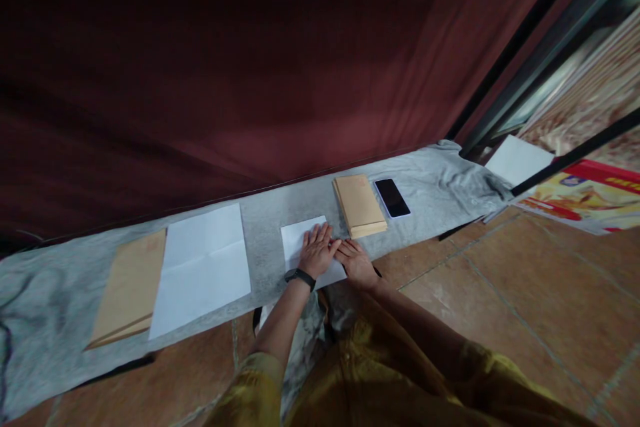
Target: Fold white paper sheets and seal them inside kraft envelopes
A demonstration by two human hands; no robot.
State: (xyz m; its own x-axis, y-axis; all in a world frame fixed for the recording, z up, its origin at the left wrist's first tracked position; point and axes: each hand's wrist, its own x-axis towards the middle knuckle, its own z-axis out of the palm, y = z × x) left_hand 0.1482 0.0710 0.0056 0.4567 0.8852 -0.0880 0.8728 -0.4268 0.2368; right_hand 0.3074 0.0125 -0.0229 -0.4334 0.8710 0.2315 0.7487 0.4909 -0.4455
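Note:
A folded sheet of white paper (294, 240) lies on the cloth-covered bench in front of me. My left hand (316, 255), with a dark band at the wrist, presses flat on it with the fingers stretched out. At the paper's right edge rests my right hand (357, 265), its fingers straight and laid down, the tips close to my left thumb. Just beyond it sits a stack of brown envelopes (360, 203). To the left, a larger white sheet (203, 270) with fold creases overlaps more brown envelopes (129, 287).
A phone (393, 198) with a dark screen lies right of the envelope stack. Grey cloth (435, 177) covers the narrow bench. Behind it hangs a dark red curtain (250, 80). A colourful printed box (590, 197) stands at the right, above the tiled floor (500, 320).

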